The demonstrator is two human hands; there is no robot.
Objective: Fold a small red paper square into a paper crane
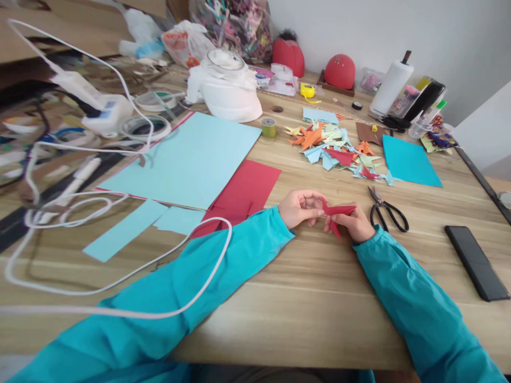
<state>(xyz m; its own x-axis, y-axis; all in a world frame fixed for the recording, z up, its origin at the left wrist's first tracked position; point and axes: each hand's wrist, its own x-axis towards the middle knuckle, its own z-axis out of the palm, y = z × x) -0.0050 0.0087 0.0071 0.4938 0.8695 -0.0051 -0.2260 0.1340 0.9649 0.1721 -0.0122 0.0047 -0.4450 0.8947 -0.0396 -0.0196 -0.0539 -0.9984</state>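
White cable [131, 314], left of red origami [336, 210] pinched by left hand [297, 208] and right hand [357, 222], may be snagged by sleeve [243, 246], tearing the origami.

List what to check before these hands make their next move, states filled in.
1. Red folded-paper piece held: ok, between the left hand and right hand.
2. All its creases sharp: cannot tell, the hands partly cover it.
3. White flexible cable clear of the teal left sleeve in view: not ok, it crosses in front.
4. Black-handled metal scissors clear of the teal right sleeve: cannot tell, one handle loop meets the cuff in view.
5. Multicoloured folded-paper pile apart from the hands: ok, farther back.
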